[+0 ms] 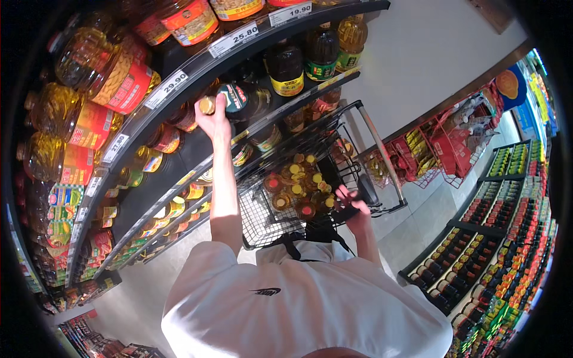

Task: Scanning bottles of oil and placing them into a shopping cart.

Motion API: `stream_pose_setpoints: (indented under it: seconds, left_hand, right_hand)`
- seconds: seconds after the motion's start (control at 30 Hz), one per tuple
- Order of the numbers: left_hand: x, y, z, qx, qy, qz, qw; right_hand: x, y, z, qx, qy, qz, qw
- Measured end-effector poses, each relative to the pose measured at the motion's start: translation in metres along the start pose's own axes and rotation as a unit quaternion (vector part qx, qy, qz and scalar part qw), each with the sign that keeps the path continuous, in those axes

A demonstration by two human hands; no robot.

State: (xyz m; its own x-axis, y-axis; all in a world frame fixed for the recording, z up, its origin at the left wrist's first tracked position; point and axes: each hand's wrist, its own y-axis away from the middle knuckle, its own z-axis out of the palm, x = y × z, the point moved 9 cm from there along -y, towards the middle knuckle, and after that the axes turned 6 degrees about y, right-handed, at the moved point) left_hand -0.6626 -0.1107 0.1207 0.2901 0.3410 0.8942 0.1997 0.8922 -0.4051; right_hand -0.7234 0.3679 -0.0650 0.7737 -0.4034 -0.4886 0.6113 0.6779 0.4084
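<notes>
My left hand (214, 117) reaches into the shelf at the upper middle. Its fingers and thumb close around the neck of a dark oil bottle (257, 100), just behind the gold cap (207, 105). This bottle has a dark green and red label and leans with its cap towards me. Lower right, my right hand (354, 203) hangs over the near side of a wire shopping cart (264, 228), slightly blurred, fingers apart. Close to it, several bottles of oil (297, 183) with yellow and red caps stand packed together in the cart.
Curved shelves with a price-tag rail (165, 89) run along the left, holding large oil jugs (105, 71). Dark bottles (284, 67) stand further along the middle shelf. The cart handle (380, 152) is at the right. Red wire baskets (447, 152) and another bottle rack (474, 232) lie beyond.
</notes>
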Motion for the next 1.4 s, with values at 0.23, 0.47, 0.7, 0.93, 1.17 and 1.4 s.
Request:
stream_pose_setpoints:
  seconds: [0.23,0.47,0.7,0.93,1.17,1.4]
  left_hand:
    - [-0.029,-0.020,0.065,-0.026,-0.126,-0.096,0.987]
    - [-0.037,-0.025,0.109,-0.105,-0.207,-0.109,0.966]
    - [-0.036,0.025,0.047,-0.042,-0.221,0.119,0.967]
    - [-0.208,0.289,-0.104,-0.326,-0.339,-0.163,0.867]
    - [-0.262,0.412,-0.134,-0.509,-0.457,-0.253,0.684]
    - [-0.295,0.411,-0.109,-0.570,-0.488,-0.237,0.617]
  right_hand:
    - [-0.012,0.022,-0.054,0.085,-0.035,-0.044,0.995]
    - [-0.004,0.019,-0.060,0.094,-0.043,-0.033,0.994]
    - [0.003,0.034,-0.072,0.091,-0.025,-0.045,0.995]
    - [0.013,0.096,-0.114,0.175,0.027,-0.018,0.984]
    - [0.011,0.145,-0.119,0.228,0.052,-0.031,0.972]
    - [0.026,0.162,-0.120,0.238,0.045,-0.004,0.970]
